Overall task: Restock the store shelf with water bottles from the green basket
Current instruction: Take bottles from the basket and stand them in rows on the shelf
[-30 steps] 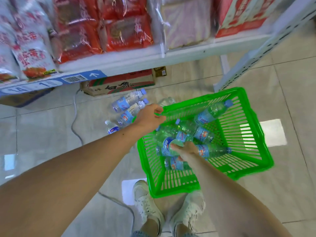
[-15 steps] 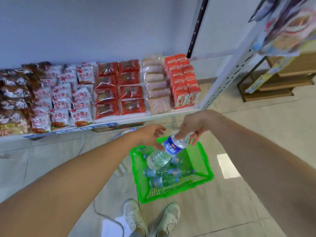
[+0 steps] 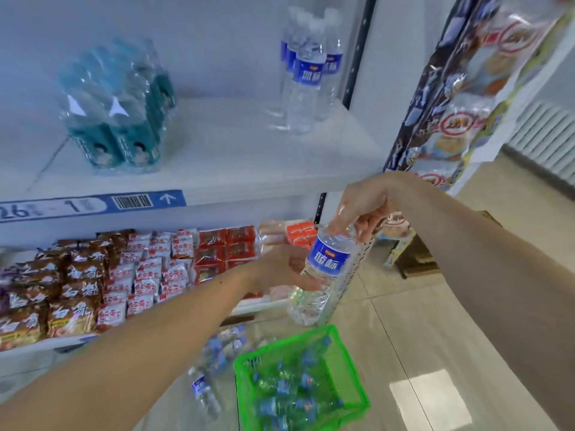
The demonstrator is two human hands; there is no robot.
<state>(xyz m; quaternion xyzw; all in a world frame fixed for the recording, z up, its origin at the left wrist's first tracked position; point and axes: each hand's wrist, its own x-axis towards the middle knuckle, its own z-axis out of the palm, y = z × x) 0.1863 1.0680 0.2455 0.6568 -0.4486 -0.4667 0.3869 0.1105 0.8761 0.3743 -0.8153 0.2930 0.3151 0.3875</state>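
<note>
A clear water bottle with a blue label (image 3: 323, 269) hangs upright in the air, gripped at its neck by my right hand (image 3: 364, 209). My left hand (image 3: 280, 269) touches the bottle's middle from the left, fingers curled around its far side. Below, on the floor, stands the green basket (image 3: 348, 362) with several more bottles lying in it. On the white upper shelf (image 3: 249, 157), three like bottles (image 3: 308, 73) stand at the back right.
A shrink-wrapped pack of teal bottles (image 3: 121, 119) stands on the upper shelf's left. Snack packets (image 3: 102, 281) fill the lower shelf. Loose bottles (image 3: 217, 368) lie on the floor left of the basket. A rack of hanging snacks (image 3: 460, 98) is to the right.
My right hand lifted the bottle out of the basket and raised it upright; my left hand left the basket rim and came onto the bottle. The view tilted up to the upper shelf.
</note>
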